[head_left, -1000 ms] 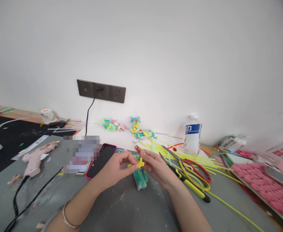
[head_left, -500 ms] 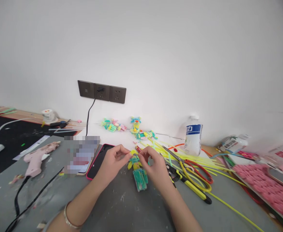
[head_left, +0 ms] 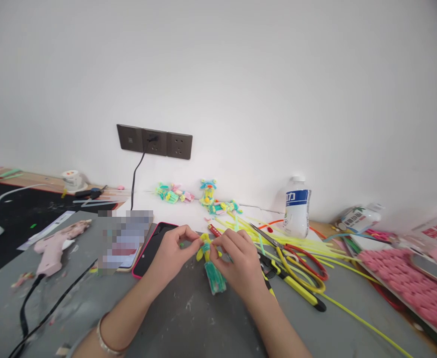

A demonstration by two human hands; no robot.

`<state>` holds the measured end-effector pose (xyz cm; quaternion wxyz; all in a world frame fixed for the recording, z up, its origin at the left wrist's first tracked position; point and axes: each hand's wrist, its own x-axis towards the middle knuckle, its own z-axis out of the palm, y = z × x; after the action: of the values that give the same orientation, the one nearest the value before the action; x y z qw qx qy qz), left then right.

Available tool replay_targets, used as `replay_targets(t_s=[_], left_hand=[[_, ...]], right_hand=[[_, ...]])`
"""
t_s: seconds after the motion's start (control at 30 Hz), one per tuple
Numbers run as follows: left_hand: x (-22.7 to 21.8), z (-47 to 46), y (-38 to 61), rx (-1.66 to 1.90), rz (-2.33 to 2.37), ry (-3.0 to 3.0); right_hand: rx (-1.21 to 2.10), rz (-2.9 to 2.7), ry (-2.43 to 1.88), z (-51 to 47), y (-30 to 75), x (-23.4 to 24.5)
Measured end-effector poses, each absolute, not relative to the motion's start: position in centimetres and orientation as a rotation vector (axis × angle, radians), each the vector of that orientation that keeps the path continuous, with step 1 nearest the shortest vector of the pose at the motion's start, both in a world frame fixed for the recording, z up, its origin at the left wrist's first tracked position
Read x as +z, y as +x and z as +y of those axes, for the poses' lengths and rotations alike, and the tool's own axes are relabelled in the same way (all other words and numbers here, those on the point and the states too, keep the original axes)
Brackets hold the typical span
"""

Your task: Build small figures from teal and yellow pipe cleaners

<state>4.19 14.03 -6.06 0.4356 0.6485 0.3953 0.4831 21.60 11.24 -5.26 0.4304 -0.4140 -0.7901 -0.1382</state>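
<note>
Your left hand (head_left: 179,244) is pinching narrowly at the yellow top of the doll (head_left: 215,278), thumb and forefinger tips meeting on its left side. Your right hand (head_left: 240,258) is touching its right side with bent fingers; whether that grip is pinching anything, I cannot tell. Between your hands, the doll's teal lower part is pointing toward you, below both grips. A dark phone (head_left: 152,251) is lying beside your left hand, and pliers (head_left: 301,291) are resting on the tabletop (head_left: 188,318) near your right wrist.
</note>
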Motion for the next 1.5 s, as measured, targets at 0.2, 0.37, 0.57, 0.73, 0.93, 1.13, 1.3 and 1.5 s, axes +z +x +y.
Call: replay_targets(t_s=[0.2, 0.37, 0.57, 0.73, 0.93, 1.13, 1.3, 1.5], left_hand=[[-5.9, 13.8, 4.2, 1.1, 1.053, 1.82], [-5.4, 13.2, 4.5, 0.969, 1.026, 1.943], [-4.7, 12.6, 4.7, 0.815, 0.927, 1.902], [-4.3, 12.4, 4.4, 0.759, 0.832, 1.824], [-4.9, 12.6, 4.2, 0.828, 0.792, 1.74], [-5.1, 12.6, 4.4, 0.908, 0.761, 1.718], [-5.6, 12.8, 4.2, 0.919, 0.75, 1.671], [-5.6, 13.1, 4.3, 0.919, 0.775, 1.462]], right_hand=[[-0.151, -2.029, -0.985, 11.7, 22.2, -5.1], [0.076, -2.072, -1.002, 11.9, 22.7, -5.1], [0.678, -1.916, -1.112, 11.8, 23.2, -5.0], [1.02, -1.8, -1.085, 11.8, 23.2, -4.7], [1.221, -1.638, -1.067, 12.0, 23.3, -4.2], [1.404, -1.583, -1.099, 11.8, 23.5, -4.2], [1.45, -1.533, -1.096, 11.7, 23.3, -4.6], [1.055, -1.548, -1.012, 12.2, 22.7, -5.0]])
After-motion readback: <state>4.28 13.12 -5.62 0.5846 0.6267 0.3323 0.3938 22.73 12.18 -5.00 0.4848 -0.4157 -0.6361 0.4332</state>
